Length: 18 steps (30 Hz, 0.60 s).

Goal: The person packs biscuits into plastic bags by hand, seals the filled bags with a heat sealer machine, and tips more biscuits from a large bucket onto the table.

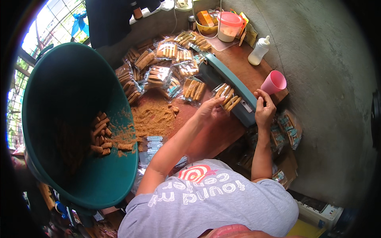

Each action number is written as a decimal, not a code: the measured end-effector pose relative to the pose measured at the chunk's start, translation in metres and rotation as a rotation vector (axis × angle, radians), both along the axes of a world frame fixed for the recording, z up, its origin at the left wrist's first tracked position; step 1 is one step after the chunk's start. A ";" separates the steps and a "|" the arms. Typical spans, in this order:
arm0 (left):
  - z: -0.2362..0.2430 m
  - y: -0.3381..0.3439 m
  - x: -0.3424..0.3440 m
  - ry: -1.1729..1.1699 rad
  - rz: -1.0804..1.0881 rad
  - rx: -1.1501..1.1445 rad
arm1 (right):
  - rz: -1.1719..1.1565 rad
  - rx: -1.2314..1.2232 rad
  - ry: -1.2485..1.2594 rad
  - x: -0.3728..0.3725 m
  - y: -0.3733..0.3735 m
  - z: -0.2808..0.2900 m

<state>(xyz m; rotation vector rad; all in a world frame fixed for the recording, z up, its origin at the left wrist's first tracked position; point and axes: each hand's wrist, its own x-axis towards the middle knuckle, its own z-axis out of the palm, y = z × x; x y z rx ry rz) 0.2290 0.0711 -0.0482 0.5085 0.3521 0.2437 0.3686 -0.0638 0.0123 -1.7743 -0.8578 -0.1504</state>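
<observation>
My left hand (211,110) pinches the near edge of a clear plastic packet of brown snack sticks (228,95). That packet lies against the side of a long teal-and-grey bag sealer (230,75), its far edge close to the sealer's arm. At the sealer's near end, the curled fingers of my right hand (265,111) are on the end of the arm. Just beyond those fingers a pink plastic cup (274,82) lies tilted, its mouth toward the wall. Many filled packets (158,74) are heaped at the far left of the sealer.
A big teal tub (123,170) tips toward the table at left, with loose sticks (101,135) inside. Brown crumbs (152,121) spread beside it, near flat printed bags (154,144). A baby bottle (258,51) and a pink-lidded container (229,29) stand by the wall. More packets (289,129) lie lower right.
</observation>
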 end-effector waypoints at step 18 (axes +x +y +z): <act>-0.002 -0.003 -0.005 0.022 0.009 -0.002 | -0.011 0.053 -0.039 0.001 0.000 -0.007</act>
